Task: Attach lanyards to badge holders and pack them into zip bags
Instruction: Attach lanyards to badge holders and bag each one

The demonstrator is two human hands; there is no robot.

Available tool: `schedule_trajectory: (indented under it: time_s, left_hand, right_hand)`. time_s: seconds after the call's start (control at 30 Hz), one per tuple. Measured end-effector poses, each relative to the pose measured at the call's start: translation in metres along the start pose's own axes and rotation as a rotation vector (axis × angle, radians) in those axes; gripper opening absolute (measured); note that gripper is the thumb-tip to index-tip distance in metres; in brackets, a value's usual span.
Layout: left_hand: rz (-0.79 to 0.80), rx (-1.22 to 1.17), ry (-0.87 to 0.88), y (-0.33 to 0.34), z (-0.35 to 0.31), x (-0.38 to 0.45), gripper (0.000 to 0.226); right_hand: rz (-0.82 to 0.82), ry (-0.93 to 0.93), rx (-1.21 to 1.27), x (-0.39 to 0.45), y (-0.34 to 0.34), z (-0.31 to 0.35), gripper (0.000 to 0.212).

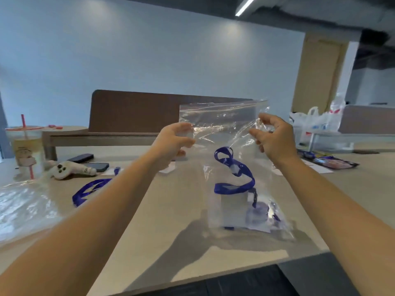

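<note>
While both hands, left (176, 138) and right (272, 136), pinch the clear bag (226, 159) above the beige table (162, 221), a blue lanyard (235, 174) hangs inside; a pale blue wall (149, 50) stands behind.

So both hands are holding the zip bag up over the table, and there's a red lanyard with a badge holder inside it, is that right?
Not quite: the lanyard inside is blue, not red, as the head view shows. The rest holds: the left hand and right hand hold the zip bag up over the table, with a badge holder in it.
</note>
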State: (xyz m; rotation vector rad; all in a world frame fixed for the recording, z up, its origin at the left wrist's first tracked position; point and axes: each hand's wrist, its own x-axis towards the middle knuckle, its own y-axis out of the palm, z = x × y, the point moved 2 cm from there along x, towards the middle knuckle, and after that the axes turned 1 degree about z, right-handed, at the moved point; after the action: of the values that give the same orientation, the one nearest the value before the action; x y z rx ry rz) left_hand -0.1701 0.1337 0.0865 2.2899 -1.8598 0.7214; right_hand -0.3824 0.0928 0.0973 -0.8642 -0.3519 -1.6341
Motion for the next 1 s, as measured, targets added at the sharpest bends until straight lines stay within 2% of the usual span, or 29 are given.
schedule_trajectory:
  time_s: [0.17,0.33,0.57,0.7,0.87,1.0]
  left_hand:
    - [0.054,-0.011,-0.016,0.038,0.006,0.027,0.046]
    - [0.117,0.12,-0.044,0.068,0.044,0.059,0.05]
    - [0.228,0.321,-0.137,0.094,0.111,0.104,0.057]
    - [0.327,0.463,-0.176,0.107,0.144,0.115,0.057]
    - [0.461,0.695,-0.231,0.111,0.188,0.114,0.064]
    - [0.54,0.918,-0.244,0.112,0.207,0.107,0.064]
  right_hand:
    - [-0.014,0.051,-0.067,0.014,-0.026,-0.027,0.05]
    - [0.092,0.181,-0.195,0.026,-0.015,-0.083,0.054]
    - [0.309,0.374,-0.373,0.04,0.023,-0.166,0.057]
    - [0.443,0.433,-0.437,0.04,0.041,-0.206,0.07]
    - [0.685,0.486,-0.661,0.027,0.052,-0.236,0.065]
    - [0.872,0.443,-0.86,0.02,0.05,-0.245,0.054]
